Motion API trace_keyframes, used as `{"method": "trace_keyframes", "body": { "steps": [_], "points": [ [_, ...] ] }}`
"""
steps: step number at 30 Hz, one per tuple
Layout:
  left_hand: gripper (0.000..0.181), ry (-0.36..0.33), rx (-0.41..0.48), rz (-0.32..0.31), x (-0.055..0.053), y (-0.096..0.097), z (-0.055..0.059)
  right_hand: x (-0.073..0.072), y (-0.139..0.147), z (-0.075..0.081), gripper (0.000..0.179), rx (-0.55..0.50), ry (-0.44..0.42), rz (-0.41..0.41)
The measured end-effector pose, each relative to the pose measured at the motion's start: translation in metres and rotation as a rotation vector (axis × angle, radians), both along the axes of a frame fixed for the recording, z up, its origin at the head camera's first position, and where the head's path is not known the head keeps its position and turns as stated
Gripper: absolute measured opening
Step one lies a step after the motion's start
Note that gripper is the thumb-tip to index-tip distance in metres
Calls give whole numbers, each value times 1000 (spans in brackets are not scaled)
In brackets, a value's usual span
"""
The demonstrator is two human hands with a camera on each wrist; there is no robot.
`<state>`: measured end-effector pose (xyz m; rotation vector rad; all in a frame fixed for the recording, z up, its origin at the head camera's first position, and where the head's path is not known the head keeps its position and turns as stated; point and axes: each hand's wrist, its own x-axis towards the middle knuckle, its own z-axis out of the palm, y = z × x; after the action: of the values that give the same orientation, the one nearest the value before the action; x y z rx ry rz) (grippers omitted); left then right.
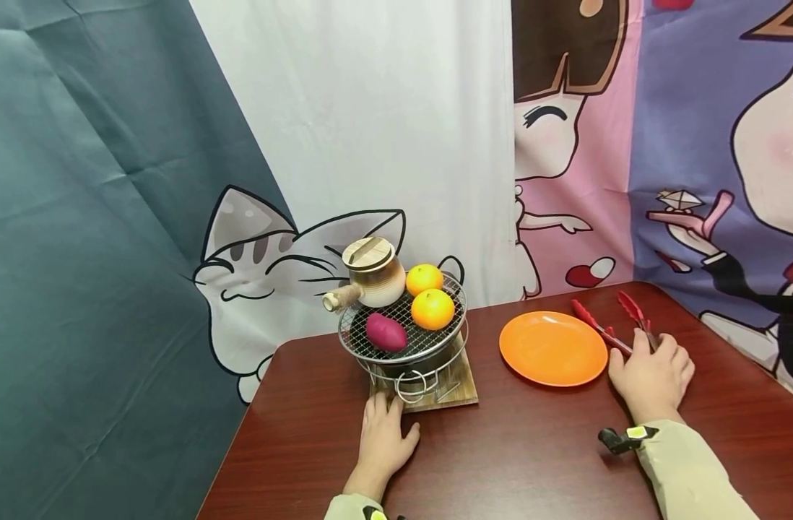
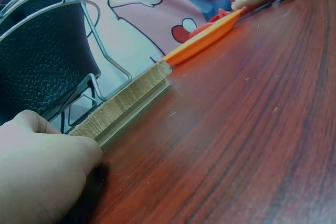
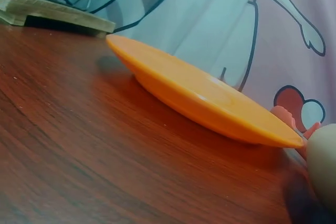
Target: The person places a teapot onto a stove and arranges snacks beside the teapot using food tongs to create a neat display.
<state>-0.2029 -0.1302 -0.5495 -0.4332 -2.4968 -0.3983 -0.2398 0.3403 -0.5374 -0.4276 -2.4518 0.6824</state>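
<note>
My left hand point(image 1: 385, 442) rests at the front left corner of a wooden board point(image 1: 464, 383), fingertips right at its edge. On that board stands a round black grill point(image 2: 42, 51) in a wire frame, topped by a wire mesh point(image 1: 396, 318). The mesh bears a purple sweet potato point(image 1: 386, 333), two oranges point(image 1: 432, 310) and a small pot point(image 1: 382, 285) with a wooden lid and side handle. My right hand point(image 1: 653, 375) holds a pair of red-tipped tongs point(image 1: 591, 318) by the near end, their arms spread apart and pointing away from me.
An orange plate point(image 1: 552, 350) lies flat between the grill and my right hand. The dark red wooden table point(image 1: 500, 462) ends at a printed curtain point(image 1: 448, 144) close behind the grill. The pot's handle point(image 1: 341, 297) sticks out past the mesh on the left.
</note>
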Motion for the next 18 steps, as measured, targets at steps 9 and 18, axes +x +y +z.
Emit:
{"method": "trace_keyframes", "body": {
  "steps": [9,18],
  "points": [
    [53,40,-16,15,0,3,0,3,-26,4,63,49,42,89],
    [52,20,-13,12,3,6,-1,9,-43,-5,62,93,79,177]
  ]
}}
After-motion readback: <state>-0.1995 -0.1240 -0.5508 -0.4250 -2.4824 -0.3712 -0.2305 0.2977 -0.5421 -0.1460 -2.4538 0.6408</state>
